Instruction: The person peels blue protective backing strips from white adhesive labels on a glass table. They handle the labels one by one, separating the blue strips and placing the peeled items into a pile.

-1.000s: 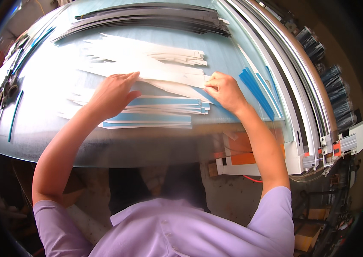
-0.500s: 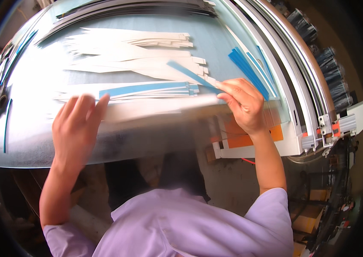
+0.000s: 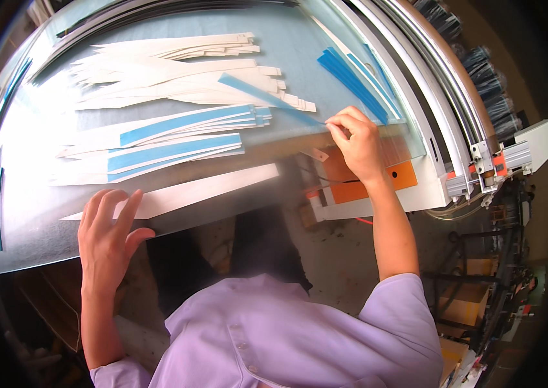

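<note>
A single white tapered strip lies near the table's front edge. At its left end is my left hand, fingers spread over the strip and thumb apart, gripping nothing. My right hand pinches one end of a translucent blue strip between thumb and fingertips. That strip slants up and to the left, above the right ends of white strips. Just beyond the single strip, white strips with blue strips on them lie in a group. Another such group is behind it.
Piles of plain white strips cover the middle of the glass-topped table. More blue strips fan out at the right, beside a white machine rail. Long black strips line the far edge. Below the glass is an orange panel.
The white strip that was blurred between my hands now lies flat near the front edge. My left hand has come down and opened over it. My right hand still pinches the blue strip.
</note>
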`<state>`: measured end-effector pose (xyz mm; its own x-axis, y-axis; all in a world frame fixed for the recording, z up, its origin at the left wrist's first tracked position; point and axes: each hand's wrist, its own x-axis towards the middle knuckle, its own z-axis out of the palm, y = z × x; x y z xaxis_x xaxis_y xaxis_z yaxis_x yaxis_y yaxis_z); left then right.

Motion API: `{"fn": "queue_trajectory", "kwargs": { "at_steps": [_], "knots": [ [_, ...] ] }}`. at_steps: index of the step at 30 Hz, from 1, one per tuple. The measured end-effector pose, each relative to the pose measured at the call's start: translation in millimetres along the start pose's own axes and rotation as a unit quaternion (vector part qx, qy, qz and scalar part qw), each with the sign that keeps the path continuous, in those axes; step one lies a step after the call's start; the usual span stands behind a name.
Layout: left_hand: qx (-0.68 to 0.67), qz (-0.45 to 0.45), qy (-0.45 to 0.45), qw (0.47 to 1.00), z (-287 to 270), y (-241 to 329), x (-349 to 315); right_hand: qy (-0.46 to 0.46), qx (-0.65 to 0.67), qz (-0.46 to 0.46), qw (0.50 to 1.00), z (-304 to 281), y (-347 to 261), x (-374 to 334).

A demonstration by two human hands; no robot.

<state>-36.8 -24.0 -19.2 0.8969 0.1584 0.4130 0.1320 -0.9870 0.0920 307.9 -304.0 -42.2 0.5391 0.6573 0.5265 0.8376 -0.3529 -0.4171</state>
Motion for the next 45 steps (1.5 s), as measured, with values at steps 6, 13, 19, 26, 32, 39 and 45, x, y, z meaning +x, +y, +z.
{"fn": "queue_trajectory", "kwargs": {
  "at_steps": [6, 13, 19, 26, 32, 39, 45],
  "knots": [
    [-0.169, 0.045, 0.038, 0.984, 4.3, 53.1, 34.4, 0.005, 0.073, -0.202, 0.977, 18.7, -106.2, -13.9],
    [-0.361, 0.025, -0.091, 0.928, 17.0, 74.4, 58.0, -0.023, 0.21, -0.137, 0.968, 23.1, -136.1, -42.0],
    [-0.362, -0.102, -0.1, 0.921, 21.4, 81.8, 78.9, 0.032, 0.236, 0.048, 0.97, 28.5, -123.5, -50.1],
    [-0.418, -0.222, -0.247, 0.846, 29.3, 83.9, 123.1, 0.138, 0.196, 0.099, 0.966, 50.8, -92.5, -52.6],
    [-0.453, -0.261, -0.296, 0.8, 51.3, 86.6, 128.4, 0.133, 0.16, 0.071, 0.976, 58.8, -87.9, -55.9],
    [-0.429, -0.297, -0.316, 0.792, 47.6, 91.7, 133.9, 0.156, 0.194, 0.096, 0.964, 62.1, -88.4, -54.8],
    [-0.433, -0.296, -0.312, 0.792, 49.5, 91.0, 132.7, 0.156, 0.195, 0.096, 0.964, 62.8, -87.4, -55.7]
  ]
}}
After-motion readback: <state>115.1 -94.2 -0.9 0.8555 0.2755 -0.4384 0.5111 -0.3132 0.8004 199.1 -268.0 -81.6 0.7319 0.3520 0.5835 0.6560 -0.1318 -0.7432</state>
